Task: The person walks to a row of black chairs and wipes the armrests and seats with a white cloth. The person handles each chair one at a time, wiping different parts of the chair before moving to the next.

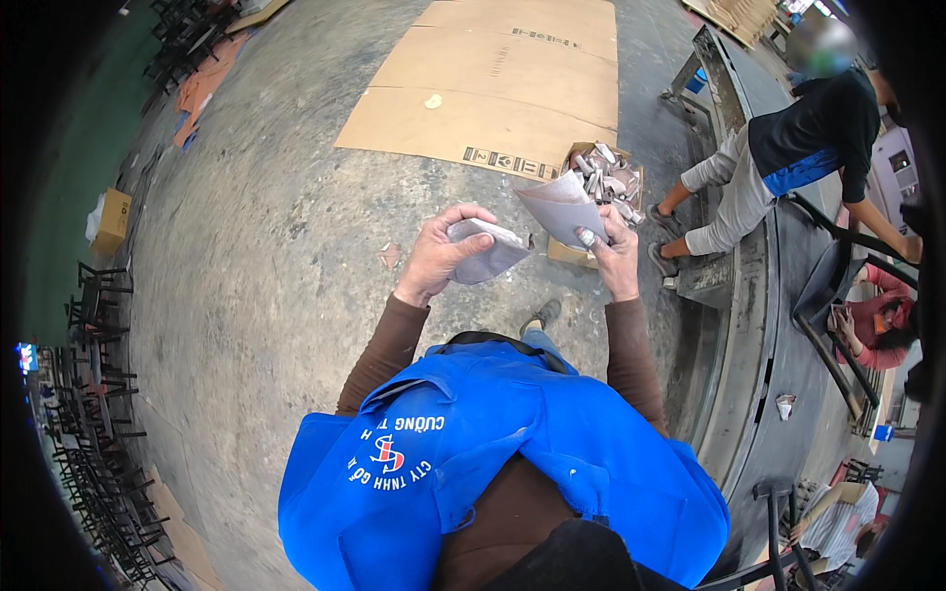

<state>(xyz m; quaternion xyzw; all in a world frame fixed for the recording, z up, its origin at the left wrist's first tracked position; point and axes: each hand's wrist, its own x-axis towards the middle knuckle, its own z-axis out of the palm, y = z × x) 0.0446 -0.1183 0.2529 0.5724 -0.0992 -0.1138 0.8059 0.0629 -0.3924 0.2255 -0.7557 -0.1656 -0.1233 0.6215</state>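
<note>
My left hand [440,248] is closed around a folded grey sheet that looks like sandpaper [485,260], thumb on top. Opposite it, my right hand [618,254] pinches a second, lighter sandpaper sheet [558,205], which is bent along its length. The right thumb has a pale wrapping on it. A narrow gap separates the two sheets, both held in the air in front of my body. Just beyond my right hand stands an open cardboard box [568,254], heaped with curled, worn scraps [613,181] of similar material.
A large flat cardboard sheet [483,84] covers the floor ahead. On the right runs a long dark bench [734,315], where a person [788,148] handles a black chair frame [833,276]. Black frames [94,433] are stacked far left. A small scrap [390,255] lies on the concrete.
</note>
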